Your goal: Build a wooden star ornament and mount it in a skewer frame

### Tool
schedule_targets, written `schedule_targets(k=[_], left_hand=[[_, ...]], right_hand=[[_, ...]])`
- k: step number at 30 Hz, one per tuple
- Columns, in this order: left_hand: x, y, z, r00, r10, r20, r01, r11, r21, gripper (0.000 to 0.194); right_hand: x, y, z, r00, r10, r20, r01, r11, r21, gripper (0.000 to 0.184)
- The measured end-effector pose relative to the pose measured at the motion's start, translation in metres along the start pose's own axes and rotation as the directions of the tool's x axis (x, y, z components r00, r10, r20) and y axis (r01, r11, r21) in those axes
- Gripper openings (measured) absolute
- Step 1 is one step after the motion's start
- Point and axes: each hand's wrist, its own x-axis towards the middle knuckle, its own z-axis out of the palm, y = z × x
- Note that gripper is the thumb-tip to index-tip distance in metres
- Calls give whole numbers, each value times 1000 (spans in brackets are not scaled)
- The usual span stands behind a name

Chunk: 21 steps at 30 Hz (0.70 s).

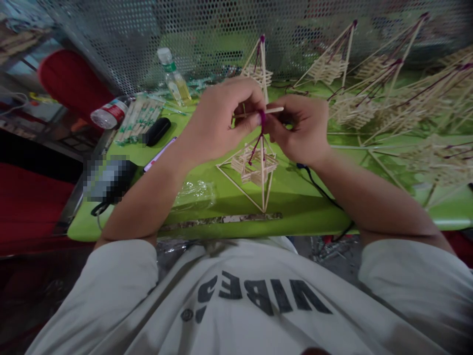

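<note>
A pyramid frame of thin wooden sticks (242, 190) stands on the green table in front of me. Inside it a small star-shaped stack of sticks (246, 170) hangs on dark purple yarn (254, 150). At the peak, purple yarn (262, 121) loops around a short thin stick (275, 110) lying crosswise. My left hand (227, 116) is closed, thumb and fingertips pinching the yarn and stick at the peak. Close against it, my right hand (301, 125) is also closed in a pinch at the yarn; its fingertips are partly hidden.
More stick pyramids (328, 66) crowd the back and right of the green table (314, 212). On the left are a bottle (177, 81), wrapped stick bundles (136, 118), a black case (158, 130) and a phone (160, 154). A flat strip (229, 219) and clear plastic (195, 195) lie near the front edge.
</note>
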Motion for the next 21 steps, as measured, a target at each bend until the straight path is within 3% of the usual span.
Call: schedule_targets(k=[4,12,17,21], left_hand=[[-1,3,2,1000,-2,26,2,1000,-22,13],[5,-8,5,995,-22,94,30,996,-86,24],[5,3,0,956,-162,243,215,955,-206,22],[5,6,1,945,-205,254,270,928,-255,22]], right_hand=[[0,1,2,999,-32,-21,33,996,83,59],[-4,8,1,996,-83,5,83,996,9,59],[-5,11,-1,999,-25,38,25,1000,-14,62],[-5,11,-2,999,-16,52,18,999,-35,64]])
